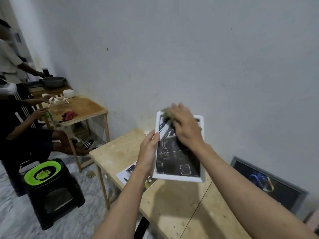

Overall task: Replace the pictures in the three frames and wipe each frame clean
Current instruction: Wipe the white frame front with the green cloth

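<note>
A white picture frame (179, 176) with a dark picture in it is held tilted above the wooden table (172, 204). My left hand (149, 150) grips the frame's left edge. Pressed flat against the upper part of the glass, my right hand (185, 125) has a green cloth (166, 112) under its fingers; most of the cloth is hidden. A grey frame (269, 185) with a dark blue picture leans against the wall at the right. Loose pictures (126, 171) lie on the table under the white frame.
A black stool with a green top (43, 171) stands on the floor to the left. Two people sit and stand at another wooden table (82, 107) at the back left, which bears a red cloth, a pan and a white tub. The wall is close behind.
</note>
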A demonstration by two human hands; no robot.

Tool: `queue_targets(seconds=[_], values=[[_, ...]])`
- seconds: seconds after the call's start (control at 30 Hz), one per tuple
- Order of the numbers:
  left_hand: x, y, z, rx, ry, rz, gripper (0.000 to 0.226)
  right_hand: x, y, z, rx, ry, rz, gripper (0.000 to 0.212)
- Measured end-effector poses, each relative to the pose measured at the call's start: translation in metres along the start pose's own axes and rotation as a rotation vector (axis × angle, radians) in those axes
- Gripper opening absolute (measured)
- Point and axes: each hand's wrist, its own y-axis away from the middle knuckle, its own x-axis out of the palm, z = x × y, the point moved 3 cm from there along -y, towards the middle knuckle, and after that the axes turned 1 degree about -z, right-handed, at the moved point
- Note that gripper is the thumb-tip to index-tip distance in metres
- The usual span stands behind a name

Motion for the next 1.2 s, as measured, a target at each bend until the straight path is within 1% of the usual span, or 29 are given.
queue_targets(seconds=[0.07,0.13,0.2,0.23,0.3,0.33,0.4,0.47,0.5,0.53,0.57,0.67,0.7,0.73,0.77,0.83,0.9,1.0,1.13,1.2], values=[[0.002,-0.001,-0.002,-0.011,0.069,-0.045,0.024,0.028,0.014,0.005,-0.056,0.005,0.212,0.053],[-0.009,-0.005,-0.004,-0.053,0.125,-0.129,0.028,0.048,0.041,0.013,-0.09,-0.049,0.322,0.05],[-0.021,-0.009,-0.003,-0.09,0.111,-0.147,0.042,0.055,0.064,0.018,-0.118,-0.119,0.396,0.045],[-0.025,-0.01,0.0,-0.079,0.085,-0.142,0.04,0.055,0.073,0.021,-0.118,-0.138,0.439,0.043],[-0.028,-0.009,0.003,-0.047,0.02,-0.137,0.022,0.051,0.087,0.022,-0.113,-0.139,0.54,0.042],[-0.031,-0.01,0.006,-0.045,-0.015,-0.154,0.018,0.048,0.092,0.024,-0.122,-0.13,0.604,0.043],[-0.036,-0.011,0.009,-0.021,-0.052,-0.174,0.02,0.042,0.101,0.03,-0.128,-0.116,0.741,0.043],[-0.037,-0.014,0.008,-0.01,-0.044,-0.174,0.022,0.027,0.101,0.036,-0.059,-0.18,0.82,0.036],[-0.037,-0.015,0.007,-0.01,-0.046,-0.168,0.022,0.018,0.096,0.037,0.016,-0.23,0.827,0.032],[-0.037,-0.017,0.006,0.0,-0.055,-0.167,0.021,0.007,0.087,0.036,0.083,-0.277,0.794,0.03],[-0.036,-0.018,0.005,0.01,-0.066,-0.164,0.02,-0.004,0.076,0.033,0.122,-0.297,0.706,0.031],[-0.032,-0.019,0.001,0.047,-0.059,-0.113,0.02,-0.034,0.029,0.01,0.116,-0.247,0.239,0.043],[-0.03,-0.019,0.0,0.061,-0.061,-0.096,0.022,-0.041,0.014,0.002,0.082,-0.184,0.113,0.047],[-0.027,-0.019,-0.002,0.08,-0.064,-0.086,0.024,-0.045,0.0,-0.003,0.028,-0.096,0.045,0.049],[-0.024,-0.019,-0.002,0.092,-0.054,-0.08,0.025,-0.045,-0.008,-0.008,-0.038,0.005,0.056,0.05],[-0.021,-0.019,-0.004,0.097,0.004,-0.09,0.025,-0.034,-0.009,-0.014,-0.175,0.16,0.205,0.048],[-0.023,-0.021,-0.006,0.097,0.041,-0.14,0.023,-0.019,0.011,-0.024,-0.196,0.206,0.307,0.045],[-0.033,-0.027,-0.009,0.104,0.068,-0.194,0.019,-0.011,0.052,-0.032,-0.11,0.124,0.333,0.048],[-0.046,-0.029,-0.003,0.097,0.044,-0.286,0.018,0.004,0.116,-0.035,-0.081,-0.028,0.438,0.044],[-0.046,-0.028,0.001,0.089,0.018,-0.284,0.018,0.01,0.132,-0.036,-0.012,-0.086,0.413,0.042]])
